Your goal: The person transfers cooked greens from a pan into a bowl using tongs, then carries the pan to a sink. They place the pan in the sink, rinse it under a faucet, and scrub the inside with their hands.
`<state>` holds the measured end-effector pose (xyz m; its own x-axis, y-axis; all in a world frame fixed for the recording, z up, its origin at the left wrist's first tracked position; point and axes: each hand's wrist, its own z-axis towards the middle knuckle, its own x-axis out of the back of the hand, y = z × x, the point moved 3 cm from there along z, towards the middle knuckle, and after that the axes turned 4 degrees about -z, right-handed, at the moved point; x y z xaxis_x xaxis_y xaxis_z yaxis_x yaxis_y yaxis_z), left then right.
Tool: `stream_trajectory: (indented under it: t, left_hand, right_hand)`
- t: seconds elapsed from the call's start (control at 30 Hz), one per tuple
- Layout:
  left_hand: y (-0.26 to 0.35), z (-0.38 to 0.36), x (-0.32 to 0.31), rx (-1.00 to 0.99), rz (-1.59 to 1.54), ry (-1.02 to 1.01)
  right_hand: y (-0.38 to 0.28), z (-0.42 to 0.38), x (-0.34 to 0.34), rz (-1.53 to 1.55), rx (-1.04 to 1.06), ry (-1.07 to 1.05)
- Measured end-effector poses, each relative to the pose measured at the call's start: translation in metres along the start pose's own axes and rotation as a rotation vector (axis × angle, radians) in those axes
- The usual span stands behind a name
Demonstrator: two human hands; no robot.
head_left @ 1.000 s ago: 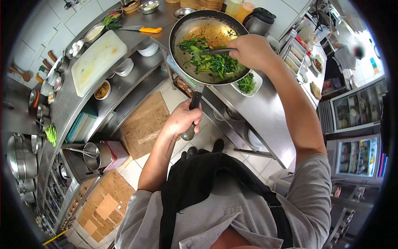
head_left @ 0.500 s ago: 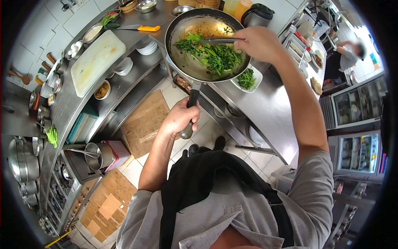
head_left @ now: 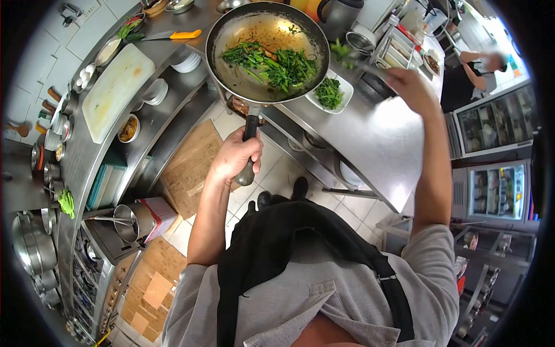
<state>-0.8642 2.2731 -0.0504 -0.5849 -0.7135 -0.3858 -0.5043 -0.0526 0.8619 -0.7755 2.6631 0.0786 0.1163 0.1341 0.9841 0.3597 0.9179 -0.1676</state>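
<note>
Left hand: left hand was clenched round the black handle of the pan, holding it up over the counter edge, handle pointing to 6 o'clock.
Right hand: right hand was out at 3 o'clock of the pan, closed on a thin utensil; the shaft was blurred and I could not tell what kind it was. A clump of greens hung at its tip, off the pan rim, at about 1 o'clock of the plate.
Pan: tilted, oily bare metal toward 12 o'clock, cooked greens with a few orange bits lay across the middle.
Plate: white plate sat on the steel counter, just beside the pan rim at 4 o'clock, with a small pile of plated greens on it.
Progress: judged early in plating; one small portion was on the plate, most of the vegetable was in the pan, one clump was in the air.
Left to do: by my reading, the bulk of the pan's contents had not yet gone over.
Around: cutting board at 9 o'clock of the pan, yellow-handled knife at 10 o'clock, another person stood far off at 3 o'clock.
</note>
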Motion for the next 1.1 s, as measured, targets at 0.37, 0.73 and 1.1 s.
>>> stream_trajectory:
  t: [0.37, 0.73, 1.1]
  left_hand:
    - [-0.001, 0.008, -0.003, 0.009, 0.079, -0.001]
    - [0.000, 0.013, -0.021, -0.003, 0.082, 0.003]
    - [0.000, 0.007, -0.026, -0.018, 0.059, -0.009]
  right_hand:
    - [-0.034, -0.010, 0.009, -0.231, 0.007, -0.050]
    - [-0.149, 0.042, -0.015, -0.286, 0.288, -0.020]
    - [-0.183, 0.069, -0.042, -0.414, 0.342, -0.010]
